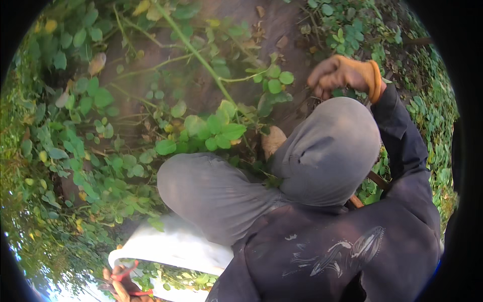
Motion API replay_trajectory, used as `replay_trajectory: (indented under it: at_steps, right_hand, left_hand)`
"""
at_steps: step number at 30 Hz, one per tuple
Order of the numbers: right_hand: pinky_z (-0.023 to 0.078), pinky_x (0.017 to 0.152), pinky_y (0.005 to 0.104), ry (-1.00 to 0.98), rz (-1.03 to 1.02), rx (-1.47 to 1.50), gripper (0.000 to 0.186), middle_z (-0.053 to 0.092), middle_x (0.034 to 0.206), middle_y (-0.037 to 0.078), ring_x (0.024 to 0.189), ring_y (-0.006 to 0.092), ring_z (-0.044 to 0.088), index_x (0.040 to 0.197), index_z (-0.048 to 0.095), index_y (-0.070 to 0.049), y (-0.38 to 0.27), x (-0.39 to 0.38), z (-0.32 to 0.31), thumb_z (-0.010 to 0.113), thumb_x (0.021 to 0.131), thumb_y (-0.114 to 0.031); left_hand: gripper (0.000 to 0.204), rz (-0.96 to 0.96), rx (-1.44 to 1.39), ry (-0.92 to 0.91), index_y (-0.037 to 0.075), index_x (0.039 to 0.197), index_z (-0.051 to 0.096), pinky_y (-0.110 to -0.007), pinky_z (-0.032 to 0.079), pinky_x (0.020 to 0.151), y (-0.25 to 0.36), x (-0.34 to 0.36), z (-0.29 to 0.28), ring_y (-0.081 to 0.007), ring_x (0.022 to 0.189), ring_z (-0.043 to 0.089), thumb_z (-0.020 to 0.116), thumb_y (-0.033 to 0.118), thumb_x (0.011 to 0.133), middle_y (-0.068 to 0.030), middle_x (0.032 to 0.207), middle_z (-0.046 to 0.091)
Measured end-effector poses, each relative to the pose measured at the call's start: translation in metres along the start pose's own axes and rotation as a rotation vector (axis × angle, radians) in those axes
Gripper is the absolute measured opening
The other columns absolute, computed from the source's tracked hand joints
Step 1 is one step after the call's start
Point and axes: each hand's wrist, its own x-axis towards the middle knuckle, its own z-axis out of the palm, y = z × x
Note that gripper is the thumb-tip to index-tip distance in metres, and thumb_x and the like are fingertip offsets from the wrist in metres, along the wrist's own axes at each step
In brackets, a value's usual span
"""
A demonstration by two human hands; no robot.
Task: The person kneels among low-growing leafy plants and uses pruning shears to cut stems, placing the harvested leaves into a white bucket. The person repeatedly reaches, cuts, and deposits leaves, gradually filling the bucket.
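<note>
My right hand (344,78), in an orange glove with a rolled cuff, hangs beyond my raised right knee. Its fingers curl inward, and anything inside them is hidden. At the lower left, beside a white container (176,250), my left hand (122,291) shows only in part. Its fingers are around a red-handled tool (126,272), whose working end I cannot make out. Green leaves (173,278) show within the container's rim. A thorny-looking green stem (198,58) slants down toward my grey-trousered knees, with a leafy cluster (216,128) just in front of them.
Low leafy plants (75,146) crowd the left side, and more foliage (427,121) grows at the right. Brown soil (282,22) with dry leaves lies between. A brown wooden piece (356,201) sits by my right hip. A tan rounded thing (273,141) shows beside my right shin.
</note>
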Motion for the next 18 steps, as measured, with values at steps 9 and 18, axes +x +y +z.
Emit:
replay_trajectory:
  at_steps: [9, 18]
  right_hand:
    - [0.066, 0.075, 0.0404, -0.122, -0.045, 0.482, 0.036, 0.081, 0.092, 0.017, 0.073, 0.0282, 0.078, 0.128, 0.075, 0.004, 0.121, -0.015, -0.047, 0.077, 0.103, -0.022]
    - [0.065, 0.077, 0.0391, 0.06, -0.233, -0.055, 0.057, 0.08, 0.119, 0.018, 0.087, 0.0259, 0.079, 0.147, 0.068, -0.001, -0.008, 0.0, -0.006, 0.081, 0.101, -0.033]
  left_hand:
    - [0.044, 0.044, 0.695, -0.007, -0.009, 0.139, 0.067, -0.044, 0.062, 0.094, 0.02, 0.015, 0.045, -0.0323, 0.102, 0.074, 0.075, 0.022, 0.108, -0.0234, 0.123, 0.076]
    - [0.034, 0.208, 0.812, 0.133, -0.007, 0.138, 0.07, -0.043, 0.062, 0.098, -0.005, 0.053, 0.09, -0.0303, 0.11, 0.075, 0.073, 0.01, 0.108, -0.0196, 0.122, 0.079]
